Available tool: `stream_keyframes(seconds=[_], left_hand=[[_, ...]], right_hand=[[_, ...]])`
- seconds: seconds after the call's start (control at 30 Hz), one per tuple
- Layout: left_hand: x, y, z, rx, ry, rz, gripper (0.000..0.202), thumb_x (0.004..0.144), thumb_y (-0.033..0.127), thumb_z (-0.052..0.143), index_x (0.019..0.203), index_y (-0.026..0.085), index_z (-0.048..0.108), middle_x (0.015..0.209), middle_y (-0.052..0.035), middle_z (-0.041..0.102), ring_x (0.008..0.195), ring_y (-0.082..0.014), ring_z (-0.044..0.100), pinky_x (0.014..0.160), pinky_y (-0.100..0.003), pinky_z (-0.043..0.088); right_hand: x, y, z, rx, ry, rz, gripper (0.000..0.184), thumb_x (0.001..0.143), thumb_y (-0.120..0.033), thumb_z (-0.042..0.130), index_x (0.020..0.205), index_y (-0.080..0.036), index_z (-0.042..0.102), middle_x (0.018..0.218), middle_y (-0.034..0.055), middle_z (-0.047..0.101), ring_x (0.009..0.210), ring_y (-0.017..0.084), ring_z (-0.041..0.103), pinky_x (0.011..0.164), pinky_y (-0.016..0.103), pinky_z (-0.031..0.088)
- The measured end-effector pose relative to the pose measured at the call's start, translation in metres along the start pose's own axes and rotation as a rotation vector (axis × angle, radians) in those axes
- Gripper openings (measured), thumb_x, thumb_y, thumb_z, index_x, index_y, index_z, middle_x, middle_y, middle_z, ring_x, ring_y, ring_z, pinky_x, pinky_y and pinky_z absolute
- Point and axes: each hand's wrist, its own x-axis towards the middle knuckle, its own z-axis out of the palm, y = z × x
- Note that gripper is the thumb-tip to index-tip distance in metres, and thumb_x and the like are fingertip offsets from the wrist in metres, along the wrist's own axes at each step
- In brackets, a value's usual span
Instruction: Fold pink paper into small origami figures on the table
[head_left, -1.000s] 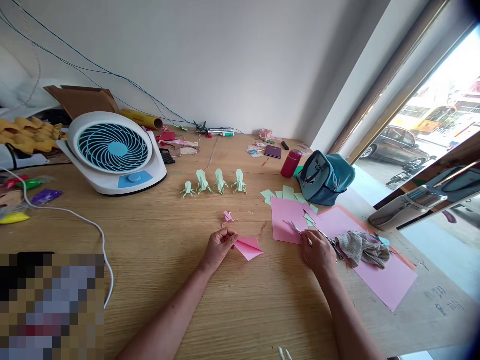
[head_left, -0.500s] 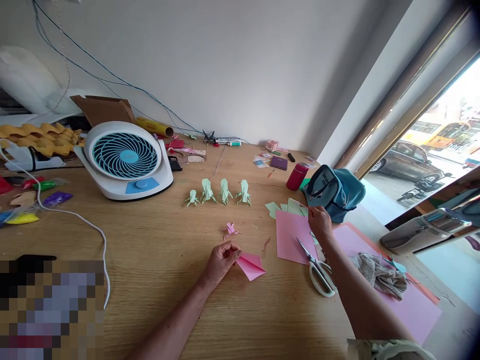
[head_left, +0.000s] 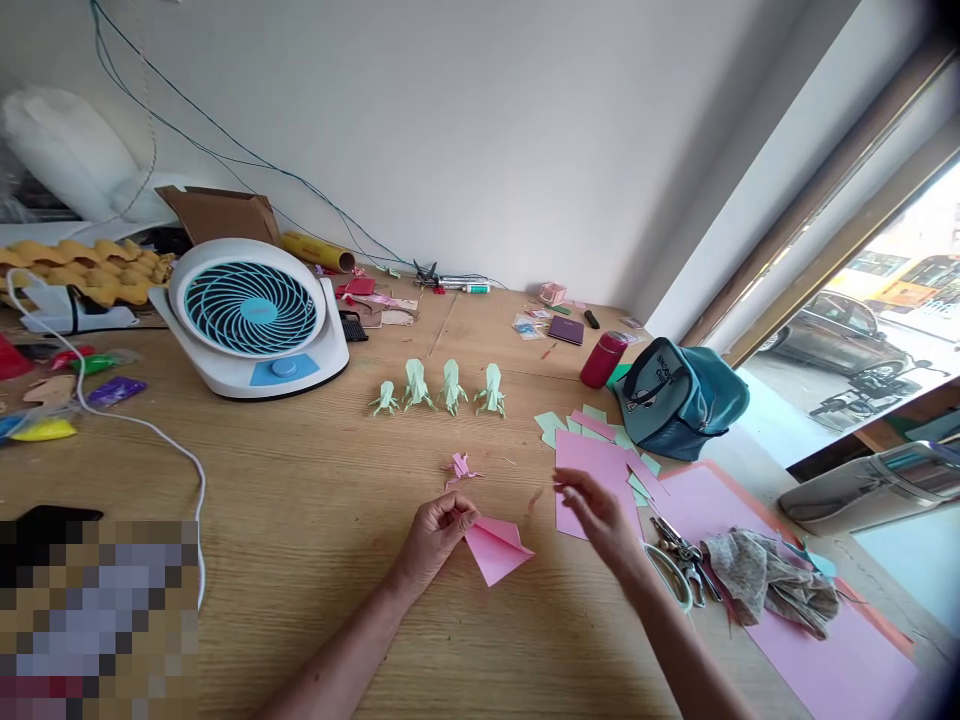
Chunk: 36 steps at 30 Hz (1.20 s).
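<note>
My left hand [head_left: 433, 534] pinches the corner of a folded pink paper [head_left: 496, 549] lying on the wooden table [head_left: 315, 500]. My right hand [head_left: 598, 512] hovers just right of it with fingers spread and nothing in them, over the edge of a pink square sheet [head_left: 596, 470]. Scissors [head_left: 675, 560] lie to the right of that hand. A tiny pink origami figure [head_left: 459, 467] sits above the folded paper. Several green origami figures [head_left: 442, 388] stand in a row farther back.
A white and blue desk fan [head_left: 251, 318] with a white cord stands at the left. A teal bag [head_left: 682, 398], a red bottle [head_left: 602, 359], green paper scraps [head_left: 555, 425], a grey cloth [head_left: 772, 585] on a large pink sheet [head_left: 840, 660] lie at the right.
My right hand left the scissors, reached up toward the paper scraps by the bag, then came back left toward the folded pink paper. My left hand kept its pinch.
</note>
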Motion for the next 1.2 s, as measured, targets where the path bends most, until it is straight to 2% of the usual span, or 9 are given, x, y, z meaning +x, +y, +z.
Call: stream_keyframes(seconds=[0.13, 0.2, 0.27, 0.37, 0.43, 0.73, 0.93, 1.1, 1.2], left_hand=[[-0.004, 0.002, 0.002, -0.066, 0.059, 0.008, 0.032, 0.079, 0.043, 0.071, 0.068, 0.015, 0.060, 0.067, 0.0016, 0.053, 0.068, -0.0114, 0.047, 0.067, -0.021, 0.038], [-0.006, 0.005, 0.005, -0.101, 0.069, 0.002, 0.033, 0.079, 0.045, 0.070, 0.070, 0.015, 0.060, 0.071, 0.0011, 0.054, 0.068, -0.0114, 0.048, 0.066, -0.021, 0.039], [-0.008, 0.009, 0.007, -0.123, 0.061, 0.000, 0.033, 0.079, 0.046, 0.070, 0.071, 0.015, 0.060, 0.075, -0.0004, 0.057, 0.070, -0.0120, 0.050, 0.066, -0.021, 0.041], [-0.009, 0.016, 0.008, -0.135, 0.044, 0.014, 0.032, 0.077, 0.044, 0.072, 0.071, 0.014, 0.062, 0.080, -0.0023, 0.060, 0.073, -0.0126, 0.052, 0.066, -0.021, 0.043], [-0.010, 0.020, 0.007, -0.133, 0.040, 0.031, 0.031, 0.077, 0.043, 0.073, 0.070, 0.014, 0.063, 0.080, -0.0023, 0.060, 0.073, -0.0122, 0.051, 0.064, -0.020, 0.042], [-0.033, 0.027, 0.008, -0.079, 0.102, 0.089, 0.028, 0.078, 0.041, 0.072, 0.070, 0.015, 0.065, 0.075, -0.0008, 0.058, 0.072, -0.0121, 0.049, 0.065, -0.020, 0.040], [-0.043, 0.023, 0.008, -0.047, 0.169, 0.112, 0.031, 0.078, 0.045, 0.072, 0.069, 0.015, 0.064, 0.075, -0.0005, 0.059, 0.076, -0.0131, 0.051, 0.071, -0.020, 0.042], [-0.044, 0.020, 0.014, -0.055, 0.200, 0.100, 0.037, 0.074, 0.051, 0.072, 0.068, 0.015, 0.063, 0.079, -0.0018, 0.059, 0.074, -0.0141, 0.052, 0.065, -0.021, 0.044], [-0.045, 0.018, 0.015, -0.048, 0.207, 0.094, 0.040, 0.074, 0.053, 0.071, 0.071, 0.015, 0.062, 0.077, -0.0021, 0.059, 0.070, -0.0139, 0.052, 0.061, -0.021, 0.045]], right_hand=[[-0.029, -0.024, 0.028, 0.226, -0.180, 0.032, 0.041, 0.092, -0.050, 0.057, 0.124, -0.024, 0.059, 0.126, 0.0123, 0.064, 0.113, 0.025, 0.062, 0.088, 0.037, 0.055], [-0.037, -0.026, 0.036, 0.311, -0.210, 0.070, 0.043, 0.090, -0.050, 0.061, 0.123, -0.024, 0.058, 0.126, 0.0131, 0.063, 0.109, 0.025, 0.064, 0.085, 0.037, 0.055], [-0.042, -0.026, 0.042, 0.389, -0.217, 0.112, 0.043, 0.088, -0.051, 0.063, 0.120, -0.022, 0.059, 0.111, 0.0118, 0.069, 0.095, 0.023, 0.068, 0.078, 0.035, 0.054], [-0.048, -0.026, 0.046, 0.500, -0.201, 0.171, 0.041, 0.087, -0.053, 0.063, 0.111, -0.020, 0.061, 0.086, 0.0056, 0.069, 0.071, 0.017, 0.066, 0.064, 0.029, 0.049], [-0.052, -0.028, 0.048, 0.566, -0.180, 0.196, 0.041, 0.084, -0.054, 0.067, 0.107, -0.020, 0.062, 0.081, 0.0028, 0.067, 0.066, 0.014, 0.063, 0.061, 0.027, 0.046], [-0.060, -0.034, 0.062, 0.752, -0.158, 0.215, 0.046, 0.074, -0.053, 0.077, 0.103, -0.019, 0.066, 0.071, 0.0011, 0.065, 0.065, 0.015, 0.059, 0.065, 0.028, 0.044], [-0.060, -0.031, 0.072, 0.789, -0.087, 0.196, 0.041, 0.070, -0.051, 0.080, 0.092, -0.019, 0.068, 0.071, -0.0005, 0.063, 0.064, 0.013, 0.055, 0.066, 0.028, 0.044], [-0.061, -0.028, 0.074, 0.765, -0.050, 0.177, 0.042, 0.069, -0.053, 0.080, 0.090, -0.018, 0.069, 0.068, -0.0002, 0.062, 0.062, 0.014, 0.055, 0.063, 0.029, 0.046], [-0.062, -0.028, 0.075, 0.750, -0.034, 0.158, 0.045, 0.068, -0.054, 0.080, 0.095, -0.020, 0.069, 0.074, 0.0013, 0.064, 0.066, 0.015, 0.057, 0.065, 0.030, 0.049]])
